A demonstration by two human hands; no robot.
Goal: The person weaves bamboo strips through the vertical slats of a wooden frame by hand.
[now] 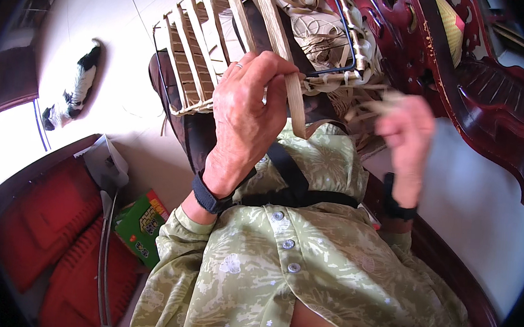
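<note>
Tan flat strip pinched in left hand, slatted basketwork just ahead

Tan, flat, fibrous-looking strip [296, 108] comes down from the upper edge, passes the left hand [251, 102] and ends free just above the pale green patterned shirt [305, 245]. Left hand: thumb and forefinger closed on the strip, other fingers curled in. Right hand [405, 128] is off to the right, fingers partly curled; motion blur there, so can't tell whether it has hold of the pale strands beside it.

Strip handling, judged by eye: light, bendy along its length, stiffer across the width, probably dry rather than slippery, might crease or split if folded sharply. Best hold: flat faces between thumb and finger, close to the free end.

Materials: light tan slatted basketwork [188, 49], open rows of narrow flat bands, bound along the edge. Bent dark metal rod [352, 48] with pale wrapping next to it. Thin beige cord in a loose, tangled coil [319, 43] behind. Glossy dark-red carved wooden furniture [454, 110] at right, curved, pierced with cut-outs.
</note>
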